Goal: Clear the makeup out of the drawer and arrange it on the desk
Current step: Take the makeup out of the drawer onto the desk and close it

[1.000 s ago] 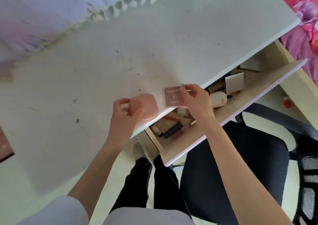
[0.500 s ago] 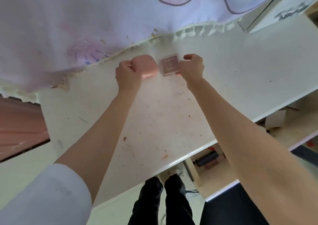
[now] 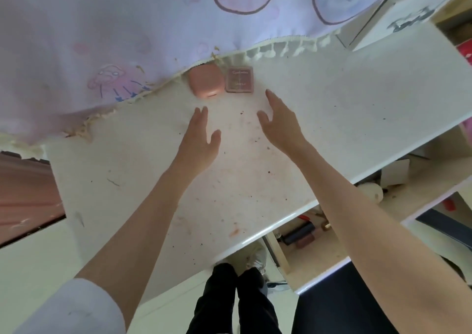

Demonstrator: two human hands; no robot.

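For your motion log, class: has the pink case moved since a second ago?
Yes. The pink case went from the desk's front edge by the drawer to its back, beside the fringed cloth.

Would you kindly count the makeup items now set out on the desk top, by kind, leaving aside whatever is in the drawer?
Rounded pink case: 1
Flat square palette: 1
Total: 2, side by side at the back of the desk, both hands off them.

Square brown palette (image 3: 239, 79) on the worktop (image 3: 332, 108), pale script lettering across its lid, too small and blurred to read, no other legible text
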